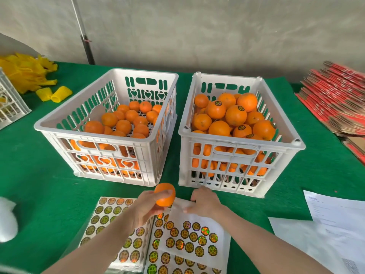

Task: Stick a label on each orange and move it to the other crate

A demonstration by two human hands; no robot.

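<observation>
My left hand grips an orange just above the sticker sheets, in front of the gap between two white crates. My right hand pinches the far edge of a white label sheet covered with round holographic labels. A second label sheet lies to the left under my left forearm. The left crate holds a shallow layer of plain oranges. The right crate is piled high with oranges, several bearing round labels.
A green cloth covers the table. Yellow foam nets lie at the back left beside another white crate. Flat red cartons are stacked at the right. White papers lie at the front right, and something white at the left edge.
</observation>
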